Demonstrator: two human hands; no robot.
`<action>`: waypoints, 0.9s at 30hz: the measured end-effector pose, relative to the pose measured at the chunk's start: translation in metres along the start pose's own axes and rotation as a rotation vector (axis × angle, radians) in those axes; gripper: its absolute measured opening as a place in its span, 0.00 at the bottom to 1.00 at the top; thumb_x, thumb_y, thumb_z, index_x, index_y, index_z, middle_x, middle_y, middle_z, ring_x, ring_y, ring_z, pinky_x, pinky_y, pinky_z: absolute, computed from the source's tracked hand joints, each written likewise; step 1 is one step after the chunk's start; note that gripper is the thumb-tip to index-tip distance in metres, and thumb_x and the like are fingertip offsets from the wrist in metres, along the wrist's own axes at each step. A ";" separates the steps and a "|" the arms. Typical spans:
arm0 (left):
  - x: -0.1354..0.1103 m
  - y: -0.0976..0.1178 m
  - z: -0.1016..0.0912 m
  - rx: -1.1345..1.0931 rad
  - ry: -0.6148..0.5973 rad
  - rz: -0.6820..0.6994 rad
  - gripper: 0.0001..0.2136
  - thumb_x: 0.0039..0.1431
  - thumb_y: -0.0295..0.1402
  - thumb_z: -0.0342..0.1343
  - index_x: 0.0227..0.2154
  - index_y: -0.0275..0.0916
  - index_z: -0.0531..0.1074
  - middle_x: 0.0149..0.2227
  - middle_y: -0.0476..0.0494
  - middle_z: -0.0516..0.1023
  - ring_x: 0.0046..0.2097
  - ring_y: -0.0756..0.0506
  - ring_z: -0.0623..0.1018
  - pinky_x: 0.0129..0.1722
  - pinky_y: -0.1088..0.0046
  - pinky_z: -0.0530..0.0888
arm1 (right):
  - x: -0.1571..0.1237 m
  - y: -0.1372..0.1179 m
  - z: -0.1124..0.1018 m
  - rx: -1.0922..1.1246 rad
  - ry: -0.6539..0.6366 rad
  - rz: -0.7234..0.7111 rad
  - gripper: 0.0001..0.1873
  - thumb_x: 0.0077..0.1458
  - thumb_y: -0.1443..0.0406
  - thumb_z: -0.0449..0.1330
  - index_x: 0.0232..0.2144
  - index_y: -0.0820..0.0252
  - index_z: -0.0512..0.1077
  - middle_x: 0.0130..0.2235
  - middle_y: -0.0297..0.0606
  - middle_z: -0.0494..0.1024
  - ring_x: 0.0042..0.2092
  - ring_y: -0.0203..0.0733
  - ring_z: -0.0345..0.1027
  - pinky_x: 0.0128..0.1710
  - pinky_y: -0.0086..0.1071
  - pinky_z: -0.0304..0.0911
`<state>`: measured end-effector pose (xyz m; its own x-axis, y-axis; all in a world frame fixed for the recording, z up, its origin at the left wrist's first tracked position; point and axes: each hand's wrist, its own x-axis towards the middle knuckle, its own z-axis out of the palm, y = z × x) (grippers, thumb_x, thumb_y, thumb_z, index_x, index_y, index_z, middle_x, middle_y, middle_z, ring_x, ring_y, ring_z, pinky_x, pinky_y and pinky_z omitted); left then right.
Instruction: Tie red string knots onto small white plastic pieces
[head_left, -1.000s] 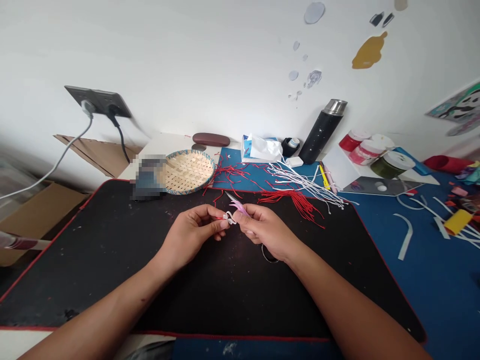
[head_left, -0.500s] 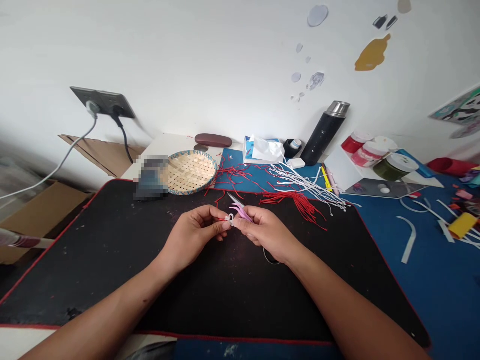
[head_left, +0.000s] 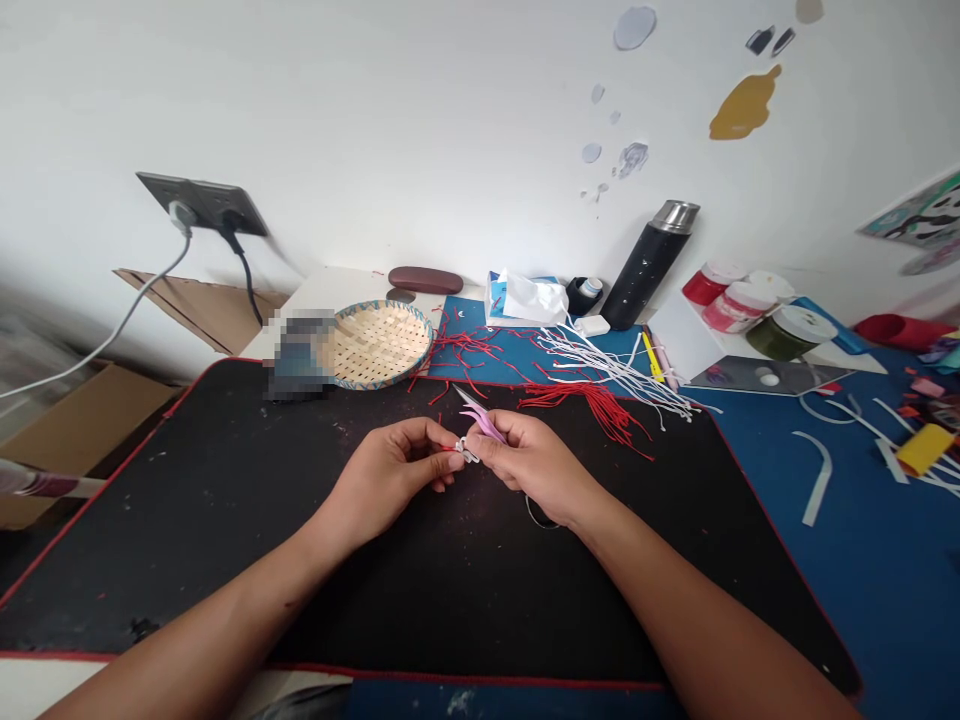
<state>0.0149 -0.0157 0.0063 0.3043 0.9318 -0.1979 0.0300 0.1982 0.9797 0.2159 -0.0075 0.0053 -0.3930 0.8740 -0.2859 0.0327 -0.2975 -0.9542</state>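
Over the middle of the black mat [head_left: 450, 590], my left hand [head_left: 386, 475] is closed, with thumb and forefinger pinching a small knotted piece of red and white cord [head_left: 466, 451]. Close against it from the right, my right hand [head_left: 536, 460] is closed around what look like purple scissors [head_left: 484, 422]. Their pointed metal tip faces up and left, and much of them is hidden in the palm. My right thumb and forefinger are at the white loops of the cord; whether they grip them I cannot tell. A thin dark ring [head_left: 541, 514] shows below my right hand.
Red cords [head_left: 592, 405] and white cords [head_left: 615, 370] lie behind my right hand. A woven basket [head_left: 382, 345] stands back left, beside a blurred-out object. A tissue pack [head_left: 525, 298], a black thermos [head_left: 651, 265] and paint jars [head_left: 739, 305] line the back.
The white loops have tipped down and to the right between my fingertips. My left hand has shifted slightly; my right hand still holds the scissors in nearly the same place.
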 end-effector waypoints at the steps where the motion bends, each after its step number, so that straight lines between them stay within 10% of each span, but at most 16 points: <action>1: 0.000 0.000 0.000 0.005 -0.005 -0.003 0.12 0.51 0.40 0.72 0.32 0.37 0.80 0.27 0.48 0.79 0.29 0.49 0.76 0.30 0.73 0.76 | 0.000 0.000 0.000 -0.006 0.000 -0.005 0.19 0.56 0.50 0.69 0.35 0.59 0.72 0.23 0.24 0.59 0.22 0.30 0.46 0.20 0.27 0.40; 27: -0.002 0.002 0.005 0.079 0.106 0.055 0.10 0.53 0.39 0.69 0.32 0.38 0.79 0.26 0.49 0.79 0.28 0.48 0.77 0.31 0.72 0.75 | 0.000 0.001 0.007 0.090 0.018 -0.006 0.23 0.57 0.47 0.68 0.33 0.57 0.67 0.24 0.23 0.58 0.22 0.28 0.44 0.19 0.27 0.37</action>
<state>0.0197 -0.0187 0.0083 0.2056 0.9683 -0.1418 0.0925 0.1250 0.9878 0.2096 -0.0102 0.0048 -0.3767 0.8821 -0.2827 -0.0525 -0.3251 -0.9442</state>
